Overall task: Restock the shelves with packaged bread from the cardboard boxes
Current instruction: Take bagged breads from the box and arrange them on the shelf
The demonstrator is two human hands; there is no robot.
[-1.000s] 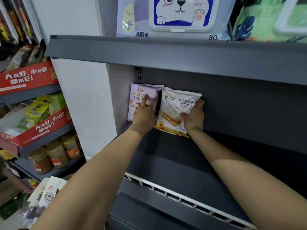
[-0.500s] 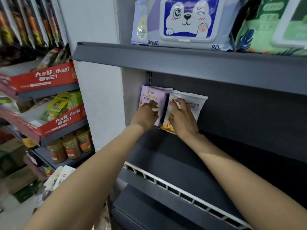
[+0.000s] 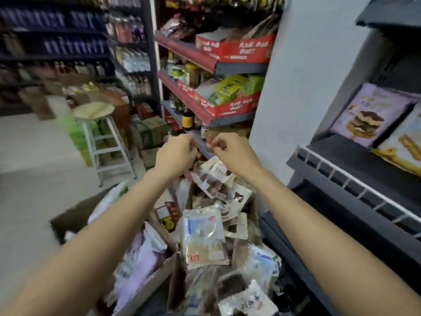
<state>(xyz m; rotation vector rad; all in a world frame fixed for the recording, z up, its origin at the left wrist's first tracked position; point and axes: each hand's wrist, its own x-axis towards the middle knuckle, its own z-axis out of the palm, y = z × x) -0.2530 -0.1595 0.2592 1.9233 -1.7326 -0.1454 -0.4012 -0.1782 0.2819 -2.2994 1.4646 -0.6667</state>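
Two bread packs stand at the back of the dark shelf (image 3: 355, 185) on the right: a purple pack (image 3: 369, 115) and a white pack (image 3: 403, 142) beside it. Below me, open cardboard boxes (image 3: 150, 283) hold several packaged breads, among them a clear pack (image 3: 202, 238) and pale purple packs (image 3: 141, 254). My left hand (image 3: 176, 151) and my right hand (image 3: 232, 151) hang side by side in the air above the boxes. Their fingers are loosely curled and hold nothing. The view is motion-blurred.
A white pillar (image 3: 296, 76) separates the dark shelf from a snack rack with red trays (image 3: 227, 106). A round-topped stool (image 3: 95, 110) stands on the pale floor at the left, with cartons (image 3: 150, 131) behind it. Far shelves line the back.
Both hands have let go of the two packs on the shelf and pulled back. My view has swung left and down to the boxes, and the hands now hover over them.
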